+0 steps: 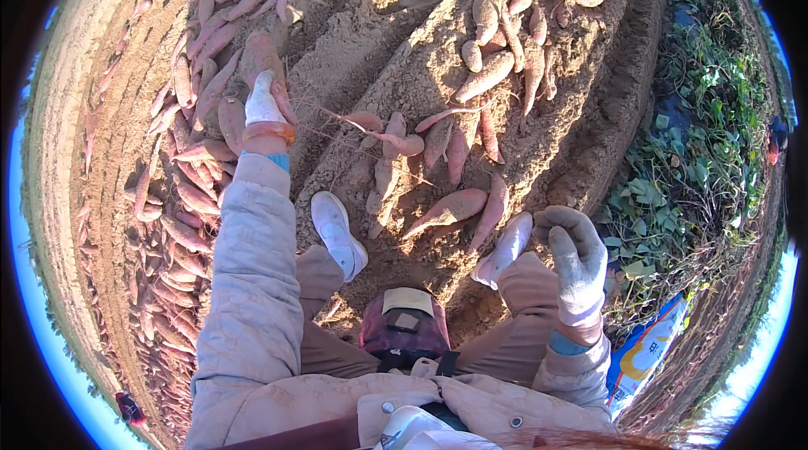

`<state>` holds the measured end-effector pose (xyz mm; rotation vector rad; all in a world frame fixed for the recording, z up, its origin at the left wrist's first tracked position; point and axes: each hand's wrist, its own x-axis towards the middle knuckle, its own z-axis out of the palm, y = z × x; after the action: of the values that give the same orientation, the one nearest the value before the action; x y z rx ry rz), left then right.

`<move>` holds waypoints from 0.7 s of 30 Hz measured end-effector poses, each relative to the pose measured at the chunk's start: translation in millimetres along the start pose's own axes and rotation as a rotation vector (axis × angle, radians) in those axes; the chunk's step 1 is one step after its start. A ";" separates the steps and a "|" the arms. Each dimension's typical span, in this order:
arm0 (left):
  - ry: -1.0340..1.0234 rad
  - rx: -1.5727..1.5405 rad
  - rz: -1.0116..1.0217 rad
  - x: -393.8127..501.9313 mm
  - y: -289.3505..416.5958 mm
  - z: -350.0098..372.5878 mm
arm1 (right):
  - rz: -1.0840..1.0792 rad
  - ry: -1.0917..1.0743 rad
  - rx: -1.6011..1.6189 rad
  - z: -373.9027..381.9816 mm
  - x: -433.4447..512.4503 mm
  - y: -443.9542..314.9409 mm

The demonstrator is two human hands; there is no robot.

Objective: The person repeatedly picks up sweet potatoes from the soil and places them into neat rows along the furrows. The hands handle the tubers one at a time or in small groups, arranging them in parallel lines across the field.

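My left hand, in a white glove with a bracelet at the wrist, reaches out at the upper left. It is shut on a large sweet potato, beside a long heap of sweet potatoes. On the right, above my knee, my right hand wears a soiled white glove; its fingers are curled, with nothing seen between them. Between and beyond my shoes lie more sweet potatoes, some joined by thin roots. Another cluster rests farther up the ridge.
Green vines run along the right, past a furrow. A blue and white printed sack lies at the lower right. My white shoes stand on loose soil. Distant people appear at the right rim and lower left.
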<state>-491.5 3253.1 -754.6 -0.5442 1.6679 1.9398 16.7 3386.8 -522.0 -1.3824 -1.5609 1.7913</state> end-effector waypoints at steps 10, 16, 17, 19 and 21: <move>-0.087 1.212 0.710 -41.0 -150.9 -17.2 | 0.056 0.042 -0.009 -7.9 4.6 -0.8; -0.204 1.338 0.588 -133.6 -268.8 9.2 | 0.124 0.042 -0.028 -2.8 -2.7 -8.4; -0.121 1.295 0.669 -136.6 -273.6 10.2 | 0.137 0.061 -0.009 -5.5 -3.8 -7.4; -0.088 1.478 0.437 -155.8 -287.6 4.3 | 0.165 0.098 0.030 -11.7 -5.2 -5.0; -0.090 1.442 0.280 -144.9 -287.3 -6.1 | 0.087 0.075 -0.046 -18.0 -4.3 1.7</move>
<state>-200.0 3259.5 -890.9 0.3526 2.5539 0.4534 34.4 3392.2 -519.8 -1.5429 -1.5334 1.7420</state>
